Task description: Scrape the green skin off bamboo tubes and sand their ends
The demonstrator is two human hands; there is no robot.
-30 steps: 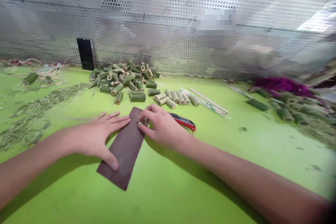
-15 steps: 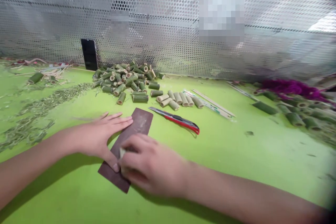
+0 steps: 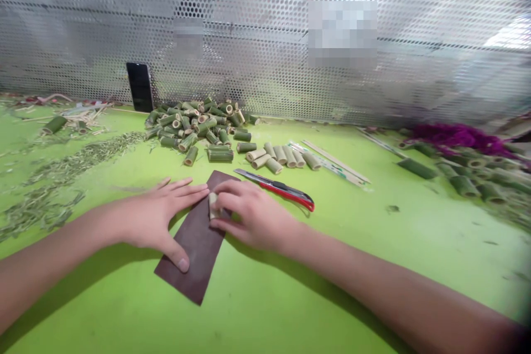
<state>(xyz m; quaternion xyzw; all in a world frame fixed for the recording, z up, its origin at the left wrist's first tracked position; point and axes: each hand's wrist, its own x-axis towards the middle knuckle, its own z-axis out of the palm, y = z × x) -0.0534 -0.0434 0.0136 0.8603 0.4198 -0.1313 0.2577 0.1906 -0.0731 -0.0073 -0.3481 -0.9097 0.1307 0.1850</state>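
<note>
A dark brown sheet of sandpaper lies flat on the green table. My left hand rests flat on its left edge with fingers stretched out and the thumb pressing the sheet. My right hand is closed round a short pale bamboo piece and holds it upright against the far part of the sheet. Just beyond my right hand lies a red and black utility knife.
A pile of green bamboo pieces and a row of peeled pale bamboo segments lie further back. A black phone leans on the perforated metal wall. Shavings cover the left; thin sticks, purple fibre and more bamboo lie right.
My right hand slid the bamboo piece down the sandpaper toward me, then back up to the far part. My left hand stayed put on the sheet.
</note>
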